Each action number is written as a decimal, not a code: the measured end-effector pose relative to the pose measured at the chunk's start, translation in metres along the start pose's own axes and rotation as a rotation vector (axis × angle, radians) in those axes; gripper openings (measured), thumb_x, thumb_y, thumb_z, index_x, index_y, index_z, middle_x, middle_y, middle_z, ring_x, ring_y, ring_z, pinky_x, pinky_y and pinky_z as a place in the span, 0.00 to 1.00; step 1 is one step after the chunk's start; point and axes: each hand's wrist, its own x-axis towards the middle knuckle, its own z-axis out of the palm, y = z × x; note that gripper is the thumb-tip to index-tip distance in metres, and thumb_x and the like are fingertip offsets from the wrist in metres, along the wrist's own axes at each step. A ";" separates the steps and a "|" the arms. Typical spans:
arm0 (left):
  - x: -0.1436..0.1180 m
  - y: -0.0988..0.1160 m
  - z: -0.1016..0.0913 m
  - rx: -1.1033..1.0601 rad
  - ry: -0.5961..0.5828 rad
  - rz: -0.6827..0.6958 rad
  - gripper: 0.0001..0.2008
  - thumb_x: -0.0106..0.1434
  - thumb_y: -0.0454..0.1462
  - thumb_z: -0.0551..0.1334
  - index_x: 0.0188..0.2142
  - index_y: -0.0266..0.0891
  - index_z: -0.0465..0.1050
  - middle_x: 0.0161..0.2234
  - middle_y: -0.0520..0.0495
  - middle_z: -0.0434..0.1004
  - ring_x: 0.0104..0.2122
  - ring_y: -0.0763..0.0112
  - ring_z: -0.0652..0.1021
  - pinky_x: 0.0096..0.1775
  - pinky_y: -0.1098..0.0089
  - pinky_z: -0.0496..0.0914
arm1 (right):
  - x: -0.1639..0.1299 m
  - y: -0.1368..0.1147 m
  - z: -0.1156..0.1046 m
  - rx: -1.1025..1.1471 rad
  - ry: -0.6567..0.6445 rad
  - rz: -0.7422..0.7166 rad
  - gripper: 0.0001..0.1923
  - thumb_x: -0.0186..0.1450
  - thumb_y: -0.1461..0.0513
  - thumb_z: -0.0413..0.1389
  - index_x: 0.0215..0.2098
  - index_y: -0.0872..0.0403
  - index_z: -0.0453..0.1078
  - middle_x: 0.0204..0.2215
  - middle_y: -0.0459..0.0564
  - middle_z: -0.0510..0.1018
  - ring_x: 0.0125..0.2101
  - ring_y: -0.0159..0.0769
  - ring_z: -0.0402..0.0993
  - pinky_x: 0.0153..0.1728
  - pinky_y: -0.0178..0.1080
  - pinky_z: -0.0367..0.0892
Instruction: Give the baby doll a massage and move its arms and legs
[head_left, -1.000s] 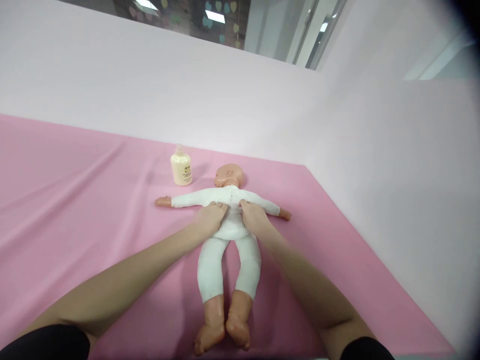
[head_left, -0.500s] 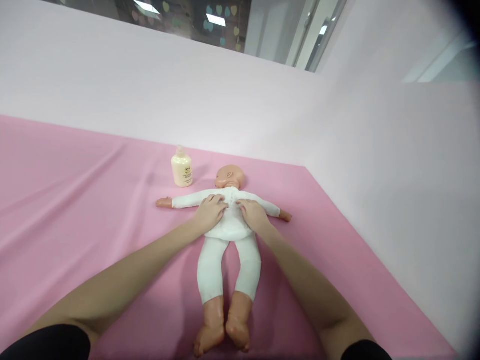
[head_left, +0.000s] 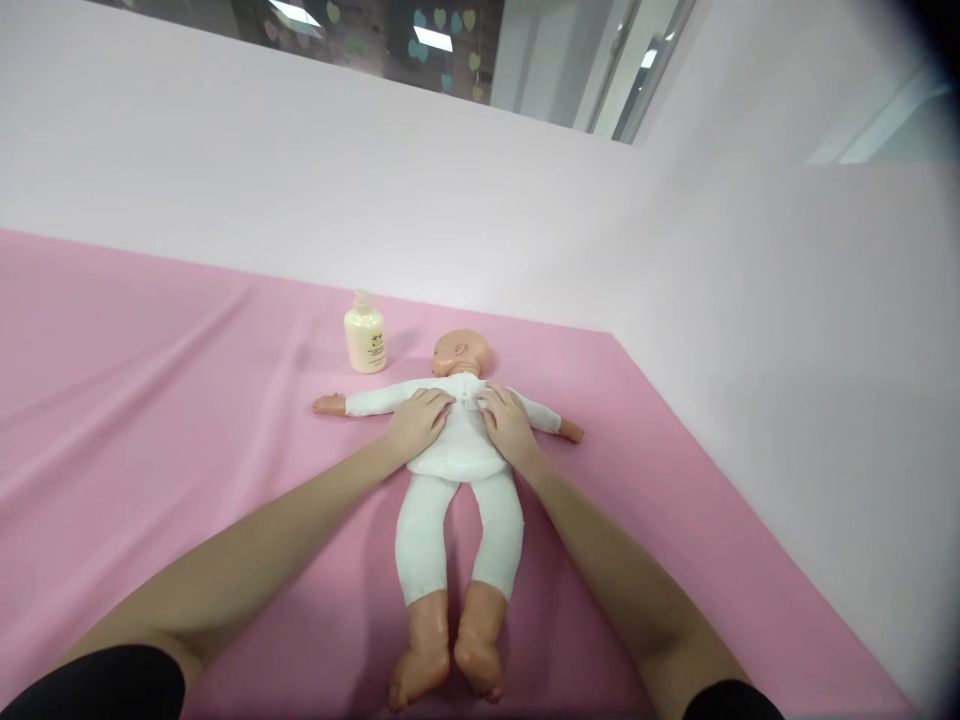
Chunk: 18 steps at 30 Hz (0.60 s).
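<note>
— At centre frame, our left hand (head_left: 415, 425) lies flat, fingers spread, on the baby doll (head_left: 457, 450), arms outstretched on the pink cloth (head_left: 150, 400).

— Our right hand (head_left: 508, 427) mirrors it, steadying the chest; lotion bottle (head_left: 364, 340) stands upper left.

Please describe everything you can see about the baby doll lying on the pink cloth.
The baby doll lies stretched out on the pink cloth, arms spread sideways, legs toward the camera. It wears a white suit; its head, hands and feet look like bare plastic. The left hand and right hand rest flat on its upper torso. A cream pump bottle stands apart, near its head.
</note>
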 end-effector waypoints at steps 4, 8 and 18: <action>0.000 -0.005 0.005 0.031 0.015 0.090 0.16 0.65 0.33 0.49 0.49 0.36 0.69 0.50 0.42 0.69 0.51 0.62 0.68 0.54 0.60 0.62 | 0.000 0.003 0.001 0.007 -0.128 -0.052 0.23 0.67 0.64 0.40 0.59 0.50 0.59 0.62 0.48 0.58 0.62 0.40 0.49 0.61 0.47 0.47; 0.000 -0.014 0.010 -0.007 -0.057 0.093 0.21 0.66 0.34 0.46 0.57 0.37 0.61 0.61 0.43 0.58 0.61 0.63 0.59 0.60 0.57 0.53 | -0.001 0.008 0.004 0.074 -0.212 0.002 0.25 0.68 0.60 0.38 0.63 0.49 0.51 0.65 0.47 0.49 0.65 0.42 0.43 0.62 0.51 0.42; 0.000 -0.032 0.007 0.052 -0.086 -0.147 0.27 0.67 0.44 0.45 0.62 0.35 0.53 0.61 0.40 0.59 0.59 0.58 0.61 0.59 0.58 0.55 | 0.000 0.033 0.005 -0.060 -0.110 0.206 0.24 0.68 0.55 0.41 0.60 0.54 0.57 0.56 0.55 0.67 0.57 0.42 0.59 0.58 0.47 0.47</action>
